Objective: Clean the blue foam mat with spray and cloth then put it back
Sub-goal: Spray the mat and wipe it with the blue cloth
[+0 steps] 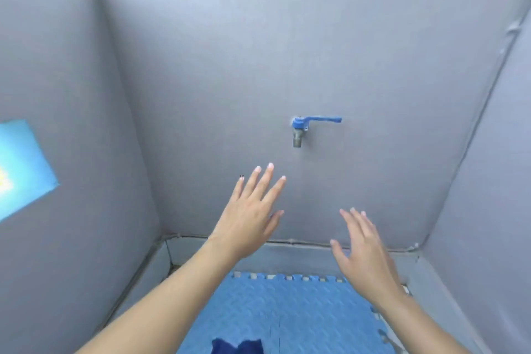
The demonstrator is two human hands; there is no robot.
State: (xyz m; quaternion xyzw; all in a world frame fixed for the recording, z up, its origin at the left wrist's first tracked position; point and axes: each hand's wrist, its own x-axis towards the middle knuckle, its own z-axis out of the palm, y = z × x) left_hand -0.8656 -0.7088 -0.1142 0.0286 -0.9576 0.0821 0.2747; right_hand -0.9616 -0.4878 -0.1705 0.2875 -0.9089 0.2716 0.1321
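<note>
Both hands are up in front of the grey wall (287, 46), and neither one holds anything. The left hand (250, 218) reaches forward with its fingers straight and fanned apart, tips pointing up toward the blue-handled tap (301, 128) mounted on the wall, which sits above and a little right of those fingertips, well clear of them. The right hand (363, 253) is raised lower and to the right, seen edge-on, fingers extended and held loosely together, thumb spread off to the left. Down on the floor lies the blue foam mat (301, 313), flat between the two forearms, its toothed interlocking edge running left to right just short of the base of the wall. A seam runs down its middle, away from the wall toward the person; the near end is cut off by the bottom of the frame, so its long axis cannot be told for certain. On the mat at the bottom edge sits a dark navy cloth (238, 346), crumpled and only partly in view. A light blue panel (23, 164) hangs on the left side wall.
</note>
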